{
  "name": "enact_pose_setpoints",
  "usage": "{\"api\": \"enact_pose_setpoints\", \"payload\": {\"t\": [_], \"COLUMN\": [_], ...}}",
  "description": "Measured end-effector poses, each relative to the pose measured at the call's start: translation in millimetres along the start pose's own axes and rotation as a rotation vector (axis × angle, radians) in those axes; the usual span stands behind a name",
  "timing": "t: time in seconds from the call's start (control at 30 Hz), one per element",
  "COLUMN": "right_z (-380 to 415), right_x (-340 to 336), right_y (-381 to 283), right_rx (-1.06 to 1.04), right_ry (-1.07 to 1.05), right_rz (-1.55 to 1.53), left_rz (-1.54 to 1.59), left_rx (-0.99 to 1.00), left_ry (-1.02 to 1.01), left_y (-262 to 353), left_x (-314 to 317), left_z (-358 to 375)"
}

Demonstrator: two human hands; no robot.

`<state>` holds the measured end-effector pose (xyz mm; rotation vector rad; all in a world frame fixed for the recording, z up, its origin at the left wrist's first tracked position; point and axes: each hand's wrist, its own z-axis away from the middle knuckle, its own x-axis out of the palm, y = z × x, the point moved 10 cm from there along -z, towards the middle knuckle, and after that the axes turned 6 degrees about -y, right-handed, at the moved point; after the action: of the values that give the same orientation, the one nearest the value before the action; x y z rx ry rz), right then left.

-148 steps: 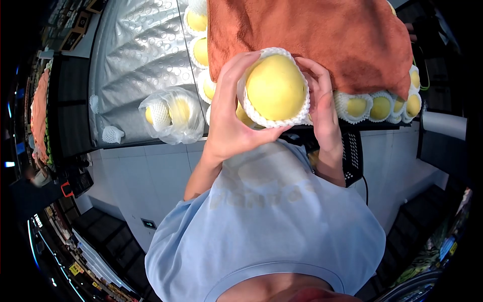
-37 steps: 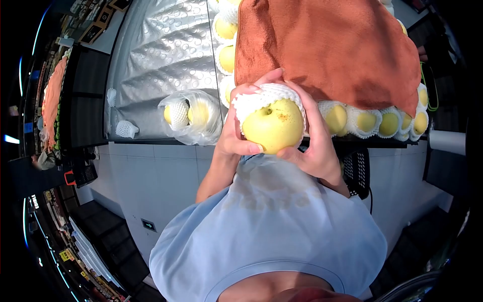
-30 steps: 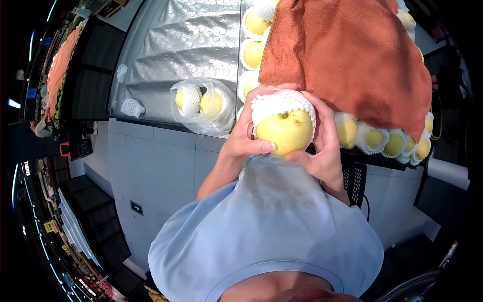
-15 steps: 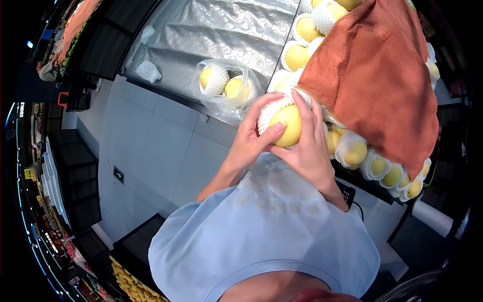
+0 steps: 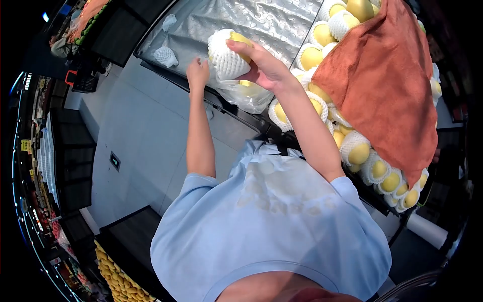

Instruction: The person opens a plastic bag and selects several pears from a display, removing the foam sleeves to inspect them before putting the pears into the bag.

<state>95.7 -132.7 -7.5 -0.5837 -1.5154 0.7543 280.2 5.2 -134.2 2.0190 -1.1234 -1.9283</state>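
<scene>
A yellow fruit in a white foam net (image 5: 227,55) is in my right hand (image 5: 264,65), with the fingers wrapped round its right side. It hangs above a clear plastic bag (image 5: 246,99) that holds more netted yellow fruit, partly hidden beneath it. My left hand (image 5: 198,73) is just left of the bag, near the edge of the silver-lined display, with its fingers curled. What those fingers hold, if anything, is too small to make out.
Netted yellow fruits (image 5: 358,152) are piled at the right, partly under an orange-brown cloth (image 5: 377,85). Loose foam nets (image 5: 165,57) lie on the silver liner (image 5: 216,17) at the upper left. A black rim (image 5: 168,75) edges the display.
Both hands have moved up and left and come apart. My left hand has let go of the netted fruit, and my right hand has carried it above the bag.
</scene>
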Motion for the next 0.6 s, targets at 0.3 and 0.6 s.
{"api": "enact_pose_setpoints", "payload": {"t": [0.3,0.6], "right_z": [-25.9,-17.1], "right_x": [-65.2,-70.9], "right_y": [7.7,-14.5], "right_rx": [-0.076,0.191], "right_ry": [0.441,0.373], "right_rz": [0.885,1.523], "left_rz": [0.022,0.802], "left_rx": [-0.055,-0.017], "left_ry": [-0.227,-0.04], "left_y": [6.7,81.0], "left_x": [31.3,-36.8], "left_z": [-10.1,-25.7]}}
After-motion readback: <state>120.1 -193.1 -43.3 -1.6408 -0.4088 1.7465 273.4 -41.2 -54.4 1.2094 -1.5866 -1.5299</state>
